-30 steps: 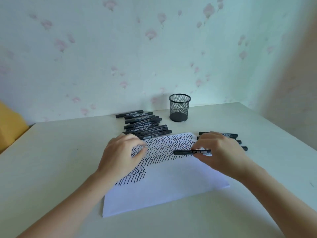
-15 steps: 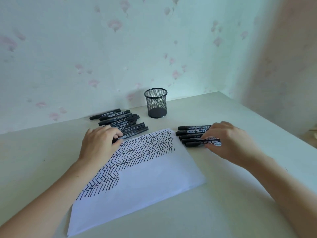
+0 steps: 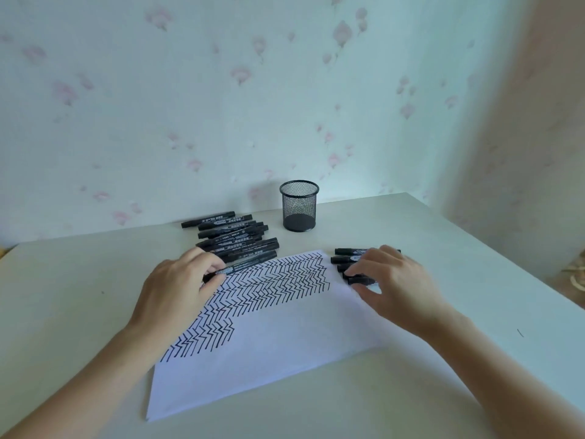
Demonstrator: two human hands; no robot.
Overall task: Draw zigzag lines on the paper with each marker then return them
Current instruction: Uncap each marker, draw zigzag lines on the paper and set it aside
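The left hand (image 3: 177,289) has moved: half a second ago it was just reaching the big pile, and now its fingers are curled round one marker (image 3: 240,267) and pinch it near the end, with the rest of the marker lying along the top edge of the paper (image 3: 285,350). The right hand (image 3: 395,280) had been putting a used marker down, and now it sits over the small row (image 3: 346,259) with its fingers spread and loose; the fingertips touch the nearest marker there, but I don't think it grips anything. Nearest to us is the blank part of the paper, which lies flat on the surface (image 3: 79,296). Farther up, the paper is full of black zigzag lines (image 3: 275,280). The paper is thin and light, so it could slide or crumple if a hand pushes it; pressing it flat with the other hand should help. The marker looks light, hard and smooth, so it can roll or slip. A good place to hold it is round the middle of its body, and the cap likely needs a pull first. Behind the left hand is the big pile (image 3: 234,231) of markers, probably the ones not used yet. Farthest back stands a mesh cup (image 3: 299,205), near the wall.
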